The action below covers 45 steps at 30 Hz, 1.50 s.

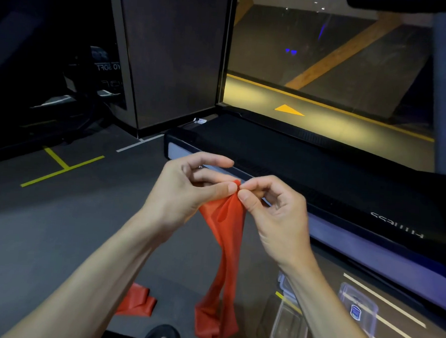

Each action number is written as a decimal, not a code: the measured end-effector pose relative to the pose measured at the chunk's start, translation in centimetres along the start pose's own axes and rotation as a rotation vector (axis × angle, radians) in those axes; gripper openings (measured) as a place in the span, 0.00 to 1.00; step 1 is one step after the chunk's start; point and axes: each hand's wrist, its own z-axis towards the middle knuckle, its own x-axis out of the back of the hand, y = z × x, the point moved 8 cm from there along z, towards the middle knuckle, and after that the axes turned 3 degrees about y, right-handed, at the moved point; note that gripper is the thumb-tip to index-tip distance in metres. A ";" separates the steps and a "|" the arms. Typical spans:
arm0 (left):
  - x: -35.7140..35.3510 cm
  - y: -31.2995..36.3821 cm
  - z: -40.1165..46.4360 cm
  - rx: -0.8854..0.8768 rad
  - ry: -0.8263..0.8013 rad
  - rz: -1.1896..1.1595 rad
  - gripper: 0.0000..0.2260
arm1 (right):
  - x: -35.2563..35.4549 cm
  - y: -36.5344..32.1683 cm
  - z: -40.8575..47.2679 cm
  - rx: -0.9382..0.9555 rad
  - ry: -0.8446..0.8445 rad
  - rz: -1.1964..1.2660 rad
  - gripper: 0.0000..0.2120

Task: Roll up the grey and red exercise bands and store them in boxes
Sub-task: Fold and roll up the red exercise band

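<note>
Both bare forearms reach forward from the near edge and converge at the middle of the view. The left hand (188, 190) is turned palm inward, its thumb and curled forefinger pinched together at the tip, the other fingers stretched above. The right hand (274, 212) faces it, palm toward the person, thumb and bent fingers pinching at the same spot, fingertips touching the left hand's.

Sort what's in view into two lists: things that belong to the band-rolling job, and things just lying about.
For the job:
- red band, top end pinched by left hand and right hand
- second red band on the floor
- clear box
- clear lid

Just lying about:
- treadmill
- sandal
</note>
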 end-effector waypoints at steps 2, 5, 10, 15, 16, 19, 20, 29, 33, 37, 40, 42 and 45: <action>0.0 0.0 0.0 0.015 -0.006 -0.011 0.17 | 0.1 -0.1 0.0 0.003 -0.007 -0.004 0.05; 0.0 -0.3 0.0 0.069 -0.009 -0.067 0.18 | 0.1 -0.2 0.0 -0.007 -0.058 0.009 0.05; 0.1 -0.3 0.1 0.099 -0.046 -0.065 0.19 | 0.3 -0.6 0.0 0.000 -0.066 0.023 0.04; -0.1 -0.4 -0.1 0.085 -0.070 -0.009 0.18 | 0.2 -0.6 -0.1 -0.006 -0.041 -0.001 0.04; -0.1 -0.4 -0.1 0.082 -0.072 0.002 0.17 | 0.2 -0.6 -0.1 -0.009 -0.036 -0.008 0.04; -0.2 -0.3 -0.2 0.071 -0.072 0.031 0.15 | 0.2 -0.7 -0.1 -0.004 -0.022 -0.019 0.05; -0.2 -0.3 -0.2 0.069 -0.070 0.036 0.15 | 0.2 -0.8 -0.1 0.001 -0.019 -0.025 0.05; -0.3 -0.4 -0.2 0.066 -0.080 0.060 0.14 | 0.4 -0.6 0.1 0.033 -0.011 -0.078 0.06; -0.4 -0.4 -0.2 0.057 -0.102 0.071 0.13 | 0.3 -0.4 0.2 -0.001 -0.024 -0.051 0.07; -0.7 -0.4 -0.1 0.038 -0.134 0.051 0.14 | 0.1 -0.2 0.1 -0.009 -0.028 -0.016 0.07; -0.7 -0.5 0.0 0.027 -0.144 0.047 0.15 | 0.2 -0.2 0.1 -0.022 -0.022 -0.001 0.13; -0.7 -0.5 0.0 0.021 -0.141 0.040 0.16 | 0.1 -0.5 0.2 0.016 -0.036 -0.060 0.12; -0.8 -0.6 0.1 0.016 -0.138 0.041 0.16 | 0.1 -0.5 0.2 0.037 -0.041 -0.114 0.10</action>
